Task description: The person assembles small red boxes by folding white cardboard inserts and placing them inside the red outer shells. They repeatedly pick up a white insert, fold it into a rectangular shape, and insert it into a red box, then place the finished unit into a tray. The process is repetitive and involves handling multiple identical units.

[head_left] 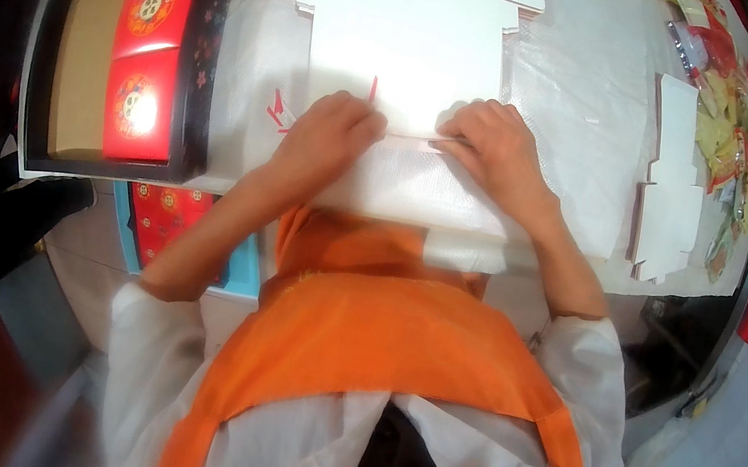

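Note:
A stack of white flat cardboard blanks [408,31] lies on the table in front of me, with notched sides. My left hand [331,132] is closed on the near edge of the top blank, fingers curled over it. At the right end of the same edge, my right hand [497,150] pinches the cardboard between thumb and fingers. A narrow folded strip shows between the two hands. Close to my left hand are a thin red strip [374,88] and a few red scraps [278,109].
At the left stands a black-rimmed tray [41,94] with three red patterned boxes [150,6]. Another white cut blank [670,189] lies at the right, beside a heap of small wrapped packets [724,124]. Below the table's front edge sits a blue-edged box [245,266] with red contents.

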{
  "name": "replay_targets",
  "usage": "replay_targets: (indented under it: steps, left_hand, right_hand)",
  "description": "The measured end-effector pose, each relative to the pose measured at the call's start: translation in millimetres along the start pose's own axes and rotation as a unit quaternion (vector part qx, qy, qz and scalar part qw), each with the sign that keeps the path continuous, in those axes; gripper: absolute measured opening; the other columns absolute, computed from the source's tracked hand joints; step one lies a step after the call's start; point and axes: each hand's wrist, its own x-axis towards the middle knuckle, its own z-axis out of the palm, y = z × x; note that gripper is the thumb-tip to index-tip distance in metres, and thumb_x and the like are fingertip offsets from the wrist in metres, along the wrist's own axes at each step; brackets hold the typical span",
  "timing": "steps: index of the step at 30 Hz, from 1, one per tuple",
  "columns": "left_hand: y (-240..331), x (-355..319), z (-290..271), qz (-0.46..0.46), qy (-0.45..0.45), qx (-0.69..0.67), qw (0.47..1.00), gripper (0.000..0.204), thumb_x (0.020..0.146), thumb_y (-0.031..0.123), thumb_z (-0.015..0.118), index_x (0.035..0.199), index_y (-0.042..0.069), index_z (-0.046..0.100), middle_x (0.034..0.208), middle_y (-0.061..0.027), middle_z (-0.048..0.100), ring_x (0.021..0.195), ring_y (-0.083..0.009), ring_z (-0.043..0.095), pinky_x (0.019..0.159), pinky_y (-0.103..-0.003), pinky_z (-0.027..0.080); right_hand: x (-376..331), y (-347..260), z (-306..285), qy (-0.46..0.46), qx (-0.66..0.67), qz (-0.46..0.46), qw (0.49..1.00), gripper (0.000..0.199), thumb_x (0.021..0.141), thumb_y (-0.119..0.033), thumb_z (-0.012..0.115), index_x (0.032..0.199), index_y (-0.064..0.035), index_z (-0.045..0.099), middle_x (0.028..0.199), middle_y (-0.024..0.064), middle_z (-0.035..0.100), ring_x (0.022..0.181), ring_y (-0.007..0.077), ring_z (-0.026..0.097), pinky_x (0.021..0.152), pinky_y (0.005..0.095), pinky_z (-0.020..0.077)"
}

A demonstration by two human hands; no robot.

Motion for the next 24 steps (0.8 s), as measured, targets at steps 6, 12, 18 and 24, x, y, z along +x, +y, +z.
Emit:
replay_targets:
  steps: [6, 12, 18, 24]
  left_hand:
    - [-1, 23, -17, -0.122, -0.059, -0.07, 0.988, 0.009, 0.079, 0.013, 0.058, 0.078, 0.004, 0.058, 0.072, -0.0093, 0.053, 0.071, -0.0262, 0.052, 0.063, -0.036, 0.041]
    - [-4, 26, -16, -0.15, -0.058, -0.08, 0.984, 0.012, 0.078, 0.015, 0.059, 0.076, 0.004, 0.059, 0.069, -0.0088, 0.052, 0.069, -0.0261, 0.052, 0.06, -0.036, 0.041]
    - [-7, 29, -18, -0.154, -0.086, -0.117, 0.977, 0.018, 0.08, 0.021, 0.059, 0.075, 0.004, 0.06, 0.071, -0.0092, 0.055, 0.072, -0.0254, 0.054, 0.062, -0.035, 0.043]
    - [-12, 42, -26, -0.216, -0.149, -0.148, 0.953, 0.015, 0.082, 0.018, 0.054, 0.082, 0.005, 0.062, 0.08, -0.0092, 0.058, 0.079, -0.0256, 0.056, 0.068, -0.036, 0.043]
  right_hand:
    - [26, 3, -21, -0.171, 0.103, 0.126, 0.972, 0.014, 0.076, -0.022, 0.063, 0.078, -0.0087, 0.058, 0.07, 0.005, 0.056, 0.065, 0.0239, 0.053, 0.056, 0.0335, 0.041]
    - [34, -17, -10, -0.076, 0.035, 0.11, 0.99, 0.015, 0.076, -0.017, 0.061, 0.087, -0.0079, 0.058, 0.086, 0.0056, 0.059, 0.08, 0.0231, 0.054, 0.069, 0.0352, 0.0402]
    - [57, -23, 45, 0.133, -0.173, 0.1, 0.971, 0.031, 0.078, -0.012, 0.054, 0.108, -0.0066, 0.052, 0.119, 0.01, 0.048, 0.115, 0.0302, 0.039, 0.094, 0.0527, 0.0245]
    - [78, -5, 44, 0.085, -0.216, 0.113, 0.966, 0.041, 0.081, -0.01, 0.05, 0.122, -0.0055, 0.043, 0.128, 0.0109, 0.043, 0.122, 0.0325, 0.032, 0.096, 0.0604, 0.0184]
